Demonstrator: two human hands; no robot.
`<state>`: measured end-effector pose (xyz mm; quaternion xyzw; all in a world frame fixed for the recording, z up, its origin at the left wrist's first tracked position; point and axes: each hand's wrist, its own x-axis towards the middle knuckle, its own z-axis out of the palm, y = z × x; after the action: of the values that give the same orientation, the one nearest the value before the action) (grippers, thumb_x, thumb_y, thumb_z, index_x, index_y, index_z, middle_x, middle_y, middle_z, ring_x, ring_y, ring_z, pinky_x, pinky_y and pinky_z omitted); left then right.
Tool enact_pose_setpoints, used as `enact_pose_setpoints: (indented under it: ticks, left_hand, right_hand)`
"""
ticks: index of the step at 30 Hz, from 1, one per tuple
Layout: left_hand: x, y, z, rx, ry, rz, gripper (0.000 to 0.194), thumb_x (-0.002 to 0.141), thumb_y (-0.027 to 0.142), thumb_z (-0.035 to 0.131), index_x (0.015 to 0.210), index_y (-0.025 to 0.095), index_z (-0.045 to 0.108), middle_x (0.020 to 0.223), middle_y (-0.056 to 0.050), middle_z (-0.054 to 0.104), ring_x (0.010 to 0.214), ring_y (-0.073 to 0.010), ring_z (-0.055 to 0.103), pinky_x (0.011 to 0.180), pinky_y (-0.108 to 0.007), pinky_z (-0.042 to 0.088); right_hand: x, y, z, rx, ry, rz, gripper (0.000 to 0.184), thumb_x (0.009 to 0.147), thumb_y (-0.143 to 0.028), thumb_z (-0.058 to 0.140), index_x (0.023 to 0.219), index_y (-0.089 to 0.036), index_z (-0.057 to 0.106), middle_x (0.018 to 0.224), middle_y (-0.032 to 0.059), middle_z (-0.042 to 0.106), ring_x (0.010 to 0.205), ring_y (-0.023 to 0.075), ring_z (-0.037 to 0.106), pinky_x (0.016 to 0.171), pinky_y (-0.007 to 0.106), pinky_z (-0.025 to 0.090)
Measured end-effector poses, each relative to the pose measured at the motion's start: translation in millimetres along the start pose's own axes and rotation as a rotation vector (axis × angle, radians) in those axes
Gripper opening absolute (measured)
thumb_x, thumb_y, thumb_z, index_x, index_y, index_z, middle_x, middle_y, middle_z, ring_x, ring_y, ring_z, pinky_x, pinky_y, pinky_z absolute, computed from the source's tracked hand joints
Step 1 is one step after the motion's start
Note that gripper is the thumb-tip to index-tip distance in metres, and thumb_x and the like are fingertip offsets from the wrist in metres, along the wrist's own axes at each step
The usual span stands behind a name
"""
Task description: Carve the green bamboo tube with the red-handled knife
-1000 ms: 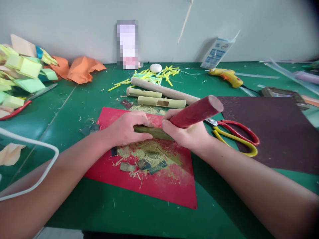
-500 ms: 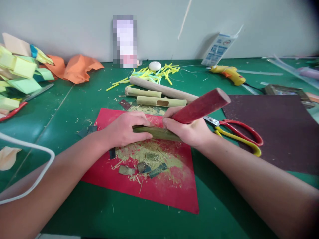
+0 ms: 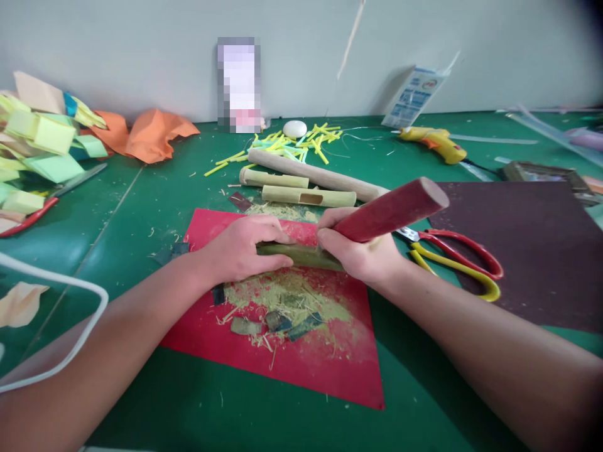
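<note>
A green bamboo tube (image 3: 306, 256) lies across the red sheet (image 3: 330, 370), level with the table. My left hand (image 3: 247, 247) grips its left end, thumb on the near side and fingers on the far side. In my right hand (image 3: 360, 251) is a thick dark-red rod (image 3: 396, 210), tilted up to the right. Its lower end meets the tube's upper side, though my fingers hide the exact contact. Pale bamboo dust (image 3: 301, 292) and shavings cover the sheet below the tube, along with several dark worn scraps (image 3: 304, 326).
Beyond the sheet lie two cut bamboo tubes (image 3: 308, 195) and a long wooden stick (image 3: 320, 174). Red-and-yellow-handled scissors (image 3: 478, 254) rest right of my right hand, by a dark brown sheet (image 3: 527, 251). A yellow glue gun (image 3: 436, 144) sits farther back. A white cable (image 3: 94, 295) crosses my left forearm.
The whole view has shifted slightly. The red rod's upper end has moved a little right and down with my right hand. My left hand keeps its hold on the bamboo tube.
</note>
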<state>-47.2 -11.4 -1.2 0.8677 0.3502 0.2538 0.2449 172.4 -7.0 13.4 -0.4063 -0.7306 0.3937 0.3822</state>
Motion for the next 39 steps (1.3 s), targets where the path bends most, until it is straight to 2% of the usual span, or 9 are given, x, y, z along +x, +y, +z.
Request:
enact_pose_setpoints:
  ticks: [13, 19, 29, 39]
  left_hand:
    - [-1.2, 0.1, 0.9, -0.014, 0.006, -0.003, 0.025, 0.082, 0.032, 0.073, 0.101, 0.015, 0.071, 0.095, -0.007, 0.069, 0.088, -0.0186, 0.063, 0.083, -0.034, 0.05]
    - [-2.0, -0.1, 0.9, -0.003, 0.028, 0.006, 0.027, 0.083, 0.032, 0.073, 0.102, 0.014, 0.072, 0.095, -0.008, 0.069, 0.088, -0.0188, 0.064, 0.081, -0.034, 0.05]
    - [-1.8, 0.7, 1.2, -0.02, 0.02, -0.005, 0.024, 0.081, 0.029, 0.074, 0.1, 0.014, 0.071, 0.094, -0.007, 0.069, 0.087, -0.0179, 0.063, 0.081, -0.033, 0.05]
    - [-1.5, 1.7, 1.3, -0.018, 0.029, -0.001, 0.023, 0.082, 0.029, 0.074, 0.101, 0.016, 0.071, 0.095, -0.006, 0.069, 0.088, -0.0179, 0.064, 0.081, -0.033, 0.051]
  right_hand:
    - [-2.4, 1.5, 0.4, 0.06, -0.011, 0.008, 0.018, 0.074, -0.016, 0.054, 0.056, -0.021, 0.054, 0.049, -0.004, 0.048, 0.046, 0.0095, 0.042, 0.048, 0.027, 0.032]
    - [-1.3, 3.9, 1.8, -0.011, 0.068, -0.025, 0.016, 0.075, -0.017, 0.056, 0.06, -0.021, 0.055, 0.055, -0.0029, 0.052, 0.051, 0.0109, 0.046, 0.049, 0.027, 0.033]
    - [-1.9, 1.2, -0.5, 0.074, 0.005, 0.063, 0.018, 0.072, -0.02, 0.054, 0.055, -0.02, 0.055, 0.049, -0.0044, 0.047, 0.045, 0.0089, 0.041, 0.047, 0.026, 0.032]
    - [-1.9, 2.1, 2.1, 0.077, 0.054, 0.107, 0.017, 0.072, -0.018, 0.056, 0.055, -0.02, 0.058, 0.045, -0.0051, 0.047, 0.043, 0.0084, 0.04, 0.044, 0.026, 0.031]
